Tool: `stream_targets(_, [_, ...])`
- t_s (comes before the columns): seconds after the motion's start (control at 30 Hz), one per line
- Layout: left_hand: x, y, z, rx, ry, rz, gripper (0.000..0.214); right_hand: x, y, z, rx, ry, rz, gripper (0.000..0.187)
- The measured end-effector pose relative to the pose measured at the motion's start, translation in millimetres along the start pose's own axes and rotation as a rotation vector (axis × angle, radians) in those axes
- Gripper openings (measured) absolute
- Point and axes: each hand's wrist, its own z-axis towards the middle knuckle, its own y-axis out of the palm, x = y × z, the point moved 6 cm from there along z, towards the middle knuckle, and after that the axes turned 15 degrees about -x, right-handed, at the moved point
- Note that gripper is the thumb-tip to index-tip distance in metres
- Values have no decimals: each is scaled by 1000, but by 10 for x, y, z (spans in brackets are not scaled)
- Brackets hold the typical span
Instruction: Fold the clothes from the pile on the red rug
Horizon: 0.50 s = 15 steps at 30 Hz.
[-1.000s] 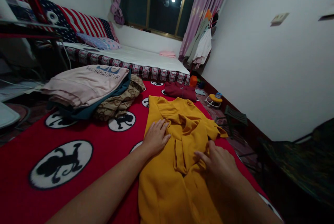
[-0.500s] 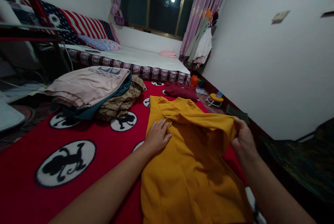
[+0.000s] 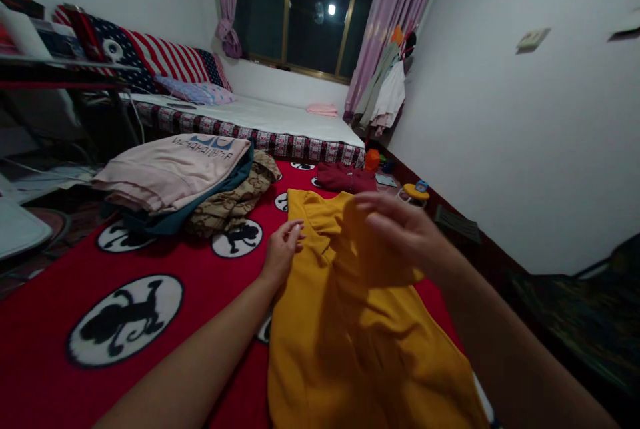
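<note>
- Lower ctr of frame: yellow garment (image 3: 310, 342), laid lengthwise on red blanket (image 3: 45, 329), neck end nr mid-frame.
- R hand (image 3: 410, 229), right of ctr: fingers bent over a raised flap (image 3: 375, 259) of the yellow cloth, apparently gripping it; blurred.
- L hand (image 3: 280, 252), just left of ctr: at garment's left edge, fingers loosely curled; can't tell if they pinch cloth.
- Done, as far as shown: pink garment (image 3: 170, 169), teal cloth (image 3: 160, 221) + brown patterned cloth (image 3: 240, 192) piled mid-left; maroon garment (image 3: 345, 178) folded, beyond the yellow one.
- Remaining, my read: flap not yet down; yellow body long, creased, not yet compact.
</note>
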Motion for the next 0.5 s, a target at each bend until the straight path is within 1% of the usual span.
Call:
stream_targets(0.03, [-30,-100,26,71,-25,-82,41,-125,341,-25,-243,-14,-116,30])
stream_targets(0.07, [-52,-186,52,119,-39,-139,41,-182,628,-73,-414,-27,-205,31])
stream_targets(0.1, [-69,-254,75,146,-47,-177,41,-176,850,-114,-511,-36,-265,29])
stream_targets(0.13, [-83,-302,96,154,-54,-201,40,-100,1011,-134,-552,-16,-310,27])
stream_targets(0.17, [-90,-332,112,149,-55,-212,39,19,1112,-128,-534,10,-346,25])
stream_targets(0.2, [-93,-344,122,135,-52,-210,39,169,1166,-104,-479,42,-378,21])
stream_targets(0.27, [-87,-330,128,95,-48,-164,38,493,1210,-45,-343,98,-439,16])
stream_targets(0.33, [-68,-288,131,54,-43,-72,36,754,1270,-10,-276,106,-483,11])
stream_targets(0.4, [-45,-238,157,20,-51,34,34,898,1366,-13,-260,65,-520,8])
stream_targets(0.47, [11,-185,230,-3,-30,138,31,927,1470,-43,-259,-11,-571,7])
stream_targets(0.5, [63,-152,289,-9,4,195,29,916,1518,-61,-265,-53,-597,6])
